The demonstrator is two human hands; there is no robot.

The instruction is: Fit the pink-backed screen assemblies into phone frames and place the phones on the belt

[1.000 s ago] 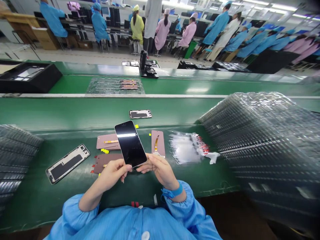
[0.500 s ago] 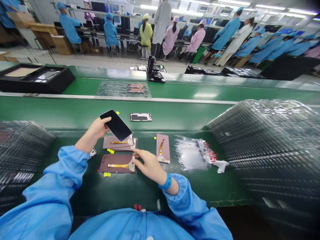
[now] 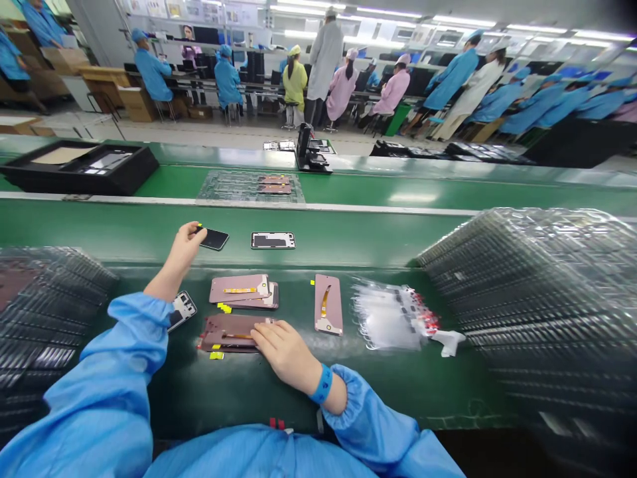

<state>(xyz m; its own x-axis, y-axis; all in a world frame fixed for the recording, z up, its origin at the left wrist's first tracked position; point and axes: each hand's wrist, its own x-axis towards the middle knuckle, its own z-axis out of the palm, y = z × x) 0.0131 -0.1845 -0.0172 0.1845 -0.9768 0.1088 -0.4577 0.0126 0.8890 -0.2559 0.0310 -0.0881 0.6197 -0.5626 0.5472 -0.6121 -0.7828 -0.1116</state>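
Note:
My left hand [image 3: 185, 249] pinches the left end of a black-faced phone [image 3: 213, 239], low over or on the green belt. My right hand [image 3: 288, 352] has its fingers over the right end of a brownish phone screen [image 3: 223, 325] with a flex cable and yellow tabs; the thumb is hidden. That screen lies on or just above the near stack. Just behind it is another stack of phone screens [image 3: 239, 287]. A single phone screen [image 3: 328, 302] lies to the right. An opened phone frame [image 3: 183, 309] rests by my left forearm.
Another phone frame [image 3: 273, 240] is on the belt [image 3: 358, 239]. Clear plastic sleeves [image 3: 385, 315] lie at right, near a tall stack of clear trays [image 3: 527, 285]. More trays [image 3: 50, 305] stand at left. A black box [image 3: 79, 166] and a clear tray [image 3: 223, 186] sit farther back.
My left hand has carried the black-faced phone away from me, from above the screen stacks to the belt. My right hand has shifted onto the near phone screen's end. The view has tilted up slightly.

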